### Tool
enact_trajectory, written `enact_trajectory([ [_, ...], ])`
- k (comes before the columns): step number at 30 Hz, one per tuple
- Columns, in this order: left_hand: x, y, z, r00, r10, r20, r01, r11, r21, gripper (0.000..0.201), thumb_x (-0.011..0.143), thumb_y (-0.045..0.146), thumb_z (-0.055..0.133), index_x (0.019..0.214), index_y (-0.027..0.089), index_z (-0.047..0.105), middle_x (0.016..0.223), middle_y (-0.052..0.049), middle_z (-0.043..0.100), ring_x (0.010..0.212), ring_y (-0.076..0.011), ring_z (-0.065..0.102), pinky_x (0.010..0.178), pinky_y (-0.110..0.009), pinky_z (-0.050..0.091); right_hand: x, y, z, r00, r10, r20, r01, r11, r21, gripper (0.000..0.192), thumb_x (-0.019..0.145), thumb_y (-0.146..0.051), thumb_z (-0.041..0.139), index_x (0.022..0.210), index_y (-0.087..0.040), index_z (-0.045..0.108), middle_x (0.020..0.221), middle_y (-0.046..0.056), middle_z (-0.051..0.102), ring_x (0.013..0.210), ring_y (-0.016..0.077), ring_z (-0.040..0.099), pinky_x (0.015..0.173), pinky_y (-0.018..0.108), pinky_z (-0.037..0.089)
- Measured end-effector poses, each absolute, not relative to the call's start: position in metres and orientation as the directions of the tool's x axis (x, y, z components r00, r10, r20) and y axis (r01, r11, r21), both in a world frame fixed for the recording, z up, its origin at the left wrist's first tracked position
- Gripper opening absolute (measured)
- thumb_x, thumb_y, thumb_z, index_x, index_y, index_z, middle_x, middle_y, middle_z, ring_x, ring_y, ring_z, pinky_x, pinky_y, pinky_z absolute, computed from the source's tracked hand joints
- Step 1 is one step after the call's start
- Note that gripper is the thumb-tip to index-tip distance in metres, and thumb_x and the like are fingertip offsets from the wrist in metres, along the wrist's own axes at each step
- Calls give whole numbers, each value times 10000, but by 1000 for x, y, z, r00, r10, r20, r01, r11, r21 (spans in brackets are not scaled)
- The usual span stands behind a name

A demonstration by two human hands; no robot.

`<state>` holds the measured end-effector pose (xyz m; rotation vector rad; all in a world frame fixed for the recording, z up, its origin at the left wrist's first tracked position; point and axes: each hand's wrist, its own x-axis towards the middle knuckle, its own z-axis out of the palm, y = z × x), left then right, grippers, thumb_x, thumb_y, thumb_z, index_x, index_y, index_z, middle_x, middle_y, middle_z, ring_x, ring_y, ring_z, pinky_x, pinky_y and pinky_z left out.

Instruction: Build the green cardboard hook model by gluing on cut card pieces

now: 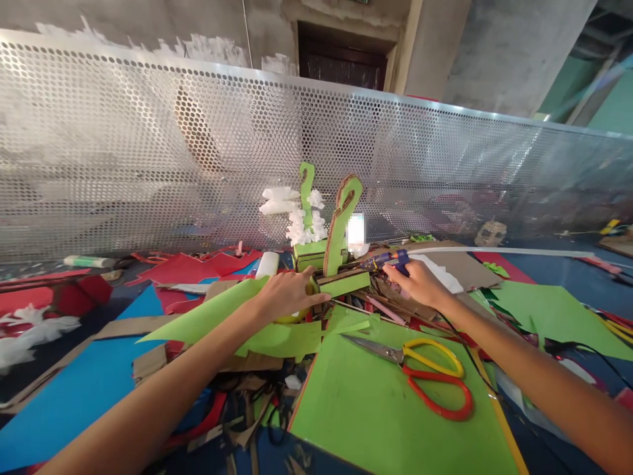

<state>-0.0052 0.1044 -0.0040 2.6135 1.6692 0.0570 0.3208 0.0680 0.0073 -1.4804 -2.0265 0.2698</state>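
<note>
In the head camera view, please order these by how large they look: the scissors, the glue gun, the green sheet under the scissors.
1. Green sheet, clearly largest.
2. Scissors.
3. Glue gun, partly hidden by the right hand; it lies farther from the camera, so its rank is unsure.
</note>
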Motion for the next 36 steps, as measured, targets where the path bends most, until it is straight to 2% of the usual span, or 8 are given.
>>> enact_trajectory([
  [4,-7,106,-5,418,908,33,904,-419,80,1022,871,883,408,1595,162,432,919,-167,793,1005,-423,755,807,-423,519,327,65,10,-176,962,207,652,271,-708,590,929,-771,519,780,-206,602,597,-5,536,528,167,537,553,311,429],
  [8,-8,109,-6,434,900,24,896,-435,92,1054,870,894,385,1595,131,422,879,-156,787,997,-429,752,821,-436,525,334,58,9,-303,952,39,342,147,-928,588,861,-782,647,885,-198,584,784,19,588,618,135,533,565,294,474],
  [13,-9,110,-7,456,889,45,884,-458,93,1105,865,923,329,1585,90,418,901,-179,794,1008,-440,748,849,-462,534,359,40,4,-287,951,-113,292,-25,-956,422,797,-460,850,965,-229,540,699,-58,504,490,63,322,439,221,257],
  [15,-9,110,-7,454,890,41,885,-456,98,1102,865,921,334,1587,93,417,937,-194,796,1026,-441,745,854,-465,535,367,33,3,-200,969,-145,366,-63,-928,391,804,-412,817,1013,-239,536,702,-48,544,478,81,375,431,226,289],
  [19,-9,110,-6,445,895,31,889,-446,104,1035,872,897,369,1598,161,418,981,-179,799,1048,-419,749,843,-433,532,369,25,3,-116,990,-81,688,21,-726,317,879,-486,687,1032,-222,603,794,41,657,696,219,627,571,308,483],
  [22,-9,110,-5,449,893,22,888,-449,99,1001,889,874,369,1606,177,407,984,-168,798,1032,-401,754,826,-415,530,359,26,1,-153,988,2,936,146,-321,312,959,-505,573,932,-204,651,876,96,717,755,260,658,641,325,450],
  [25,-8,111,-6,445,896,0,890,-442,112,1040,883,883,365,1619,149,386,882,-154,791,959,-389,761,782,-401,531,344,28,-3,-155,985,-74,988,154,-22,360,1008,-471,501,932,-168,680,878,143,739,744,270,680,624,312,390],
  [36,-8,113,-6,442,897,-9,891,-438,119,1053,879,891,367,1627,151,382,892,-155,789,966,-400,758,798,-416,538,315,30,-1,-143,976,-164,973,169,157,290,1024,-360,553,1060,-107,693,954,202,765,871,334,750,642,325,399],
])
